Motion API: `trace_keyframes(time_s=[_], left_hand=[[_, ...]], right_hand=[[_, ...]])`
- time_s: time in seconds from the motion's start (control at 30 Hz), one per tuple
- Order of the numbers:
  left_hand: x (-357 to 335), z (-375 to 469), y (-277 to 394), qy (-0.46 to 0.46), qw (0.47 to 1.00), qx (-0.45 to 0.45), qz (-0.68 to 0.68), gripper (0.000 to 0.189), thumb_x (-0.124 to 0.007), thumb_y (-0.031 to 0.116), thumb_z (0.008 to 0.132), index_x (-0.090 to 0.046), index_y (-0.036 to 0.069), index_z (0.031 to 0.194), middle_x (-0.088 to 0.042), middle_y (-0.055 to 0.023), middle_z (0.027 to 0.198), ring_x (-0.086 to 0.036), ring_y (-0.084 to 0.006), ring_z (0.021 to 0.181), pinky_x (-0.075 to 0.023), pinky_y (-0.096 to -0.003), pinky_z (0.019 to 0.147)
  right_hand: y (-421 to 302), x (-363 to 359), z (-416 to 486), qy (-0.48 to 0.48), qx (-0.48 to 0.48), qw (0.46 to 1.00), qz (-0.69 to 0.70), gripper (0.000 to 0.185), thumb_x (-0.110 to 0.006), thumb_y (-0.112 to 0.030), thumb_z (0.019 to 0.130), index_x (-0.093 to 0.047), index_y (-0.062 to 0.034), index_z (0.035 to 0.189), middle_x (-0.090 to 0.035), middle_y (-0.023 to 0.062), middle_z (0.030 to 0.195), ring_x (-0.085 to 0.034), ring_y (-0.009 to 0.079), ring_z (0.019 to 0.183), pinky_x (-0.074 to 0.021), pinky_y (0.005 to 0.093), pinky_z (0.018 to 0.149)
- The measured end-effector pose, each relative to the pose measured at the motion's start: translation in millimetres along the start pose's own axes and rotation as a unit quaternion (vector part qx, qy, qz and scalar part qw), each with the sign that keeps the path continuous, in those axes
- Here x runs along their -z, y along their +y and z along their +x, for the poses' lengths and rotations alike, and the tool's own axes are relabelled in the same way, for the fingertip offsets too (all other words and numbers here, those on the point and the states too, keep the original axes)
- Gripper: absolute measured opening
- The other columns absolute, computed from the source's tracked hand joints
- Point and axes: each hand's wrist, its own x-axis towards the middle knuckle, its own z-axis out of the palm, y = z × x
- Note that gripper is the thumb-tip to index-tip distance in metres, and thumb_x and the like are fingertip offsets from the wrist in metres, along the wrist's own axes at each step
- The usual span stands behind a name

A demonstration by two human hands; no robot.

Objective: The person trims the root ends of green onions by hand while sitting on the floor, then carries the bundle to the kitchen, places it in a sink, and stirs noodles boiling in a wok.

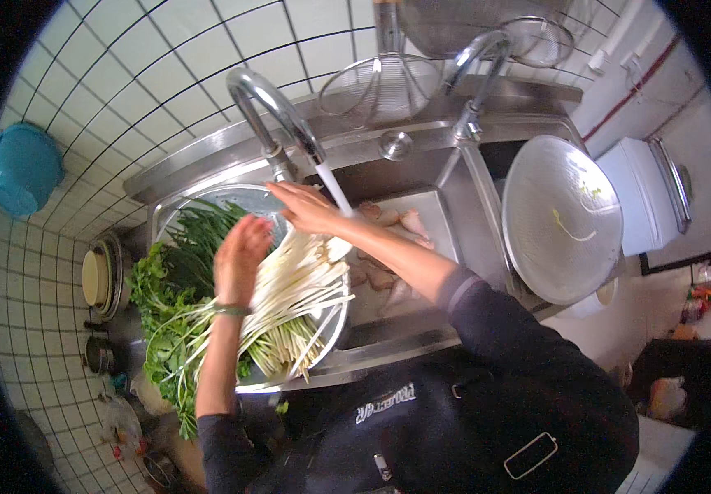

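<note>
Water runs from the left faucet (275, 111) past my right hand (307, 209), which is stretched flat over a metal basin (347, 309) with no object seen in it. My left hand (241, 253), blurred and partly curled, is raised above the same basin; whether it holds anything cannot be told. Under and beside the hands lie white-stemmed greens (296, 278), dark green slender leaves (207, 228) and leafy green herbs (161, 346), some hanging over the rim. Pieces of raw meat (414, 222) lie in the sink (448, 228) behind my right forearm.
A metal colander (553, 228) with a few green scraps rests across the right sink. Mesh strainers (386, 92) and a second faucet (479, 62) are at the back. A blue plastic basin (25, 170) hangs on the tiled wall; stacked bowls (99, 278) stand at the left.
</note>
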Motion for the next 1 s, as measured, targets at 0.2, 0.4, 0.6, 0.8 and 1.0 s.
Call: trace_keyframes(time_s=[0.2,0.4,0.6,0.8,1.0], left_hand=[[-74.1,32.9,-99.2,0.134,0.957,0.119,-0.227,0.029,-0.042,0.019,0.095,-0.048,-0.001,0.115,-0.054,-0.0133,0.119,-0.052,-0.0230,0.112,-0.0385,-0.0356,0.100],[-116.9,79.9,-124.9,0.097,0.980,-0.017,-0.176,0.030,-0.044,0.018,0.093,-0.052,-0.001,0.114,-0.060,-0.0128,0.110,-0.057,-0.0235,0.103,-0.0419,-0.0349,0.095],[-139.3,69.0,-129.5,0.058,0.980,0.109,-0.157,0.037,-0.042,0.031,0.094,-0.052,0.004,0.116,-0.061,-0.0109,0.103,-0.056,-0.0255,0.097,-0.0438,-0.0400,0.091],[-124.4,56.5,-99.3,-0.168,0.947,0.071,-0.264,0.051,-0.036,0.037,0.093,-0.046,0.000,0.126,-0.055,-0.0180,0.118,-0.048,-0.0319,0.115,-0.0349,-0.0471,0.102],[-111.8,70.3,-95.2,0.078,0.986,0.087,-0.117,0.054,-0.024,0.032,0.097,-0.038,-0.011,0.127,-0.045,-0.0243,0.131,-0.038,-0.0355,0.126,-0.0275,-0.0455,0.108]], right_hand=[[-3.0,3.9,-137.4,0.319,-0.329,0.732,0.504,0.028,-0.055,-0.009,0.090,-0.054,-0.0010,0.117,-0.058,0.0110,0.111,-0.057,0.0192,0.101,-0.0477,0.0295,0.088],[10.7,31.5,-112.7,0.265,-0.345,0.689,0.580,0.023,-0.059,-0.028,0.089,-0.062,-0.0052,0.085,-0.059,0.0023,0.063,-0.055,0.0126,0.055,-0.0438,0.0254,0.049],[12.2,28.9,-68.1,0.312,-0.387,0.859,0.121,0.034,-0.052,-0.038,0.088,-0.059,-0.0045,0.083,-0.061,0.0174,0.081,-0.059,0.0349,0.075,-0.0459,0.0446,0.064],[5.7,4.4,-75.6,0.170,-0.264,0.949,0.020,0.042,-0.039,-0.044,0.090,-0.050,-0.0142,0.118,-0.049,0.0163,0.115,-0.045,0.0344,0.110,-0.0384,0.0455,0.090],[-10.2,38.1,-97.3,0.189,-0.097,0.973,0.093,0.024,-0.047,-0.019,0.088,-0.055,-0.0003,0.101,-0.052,0.0180,0.109,-0.050,0.0329,0.100,-0.0445,0.0450,0.080]])
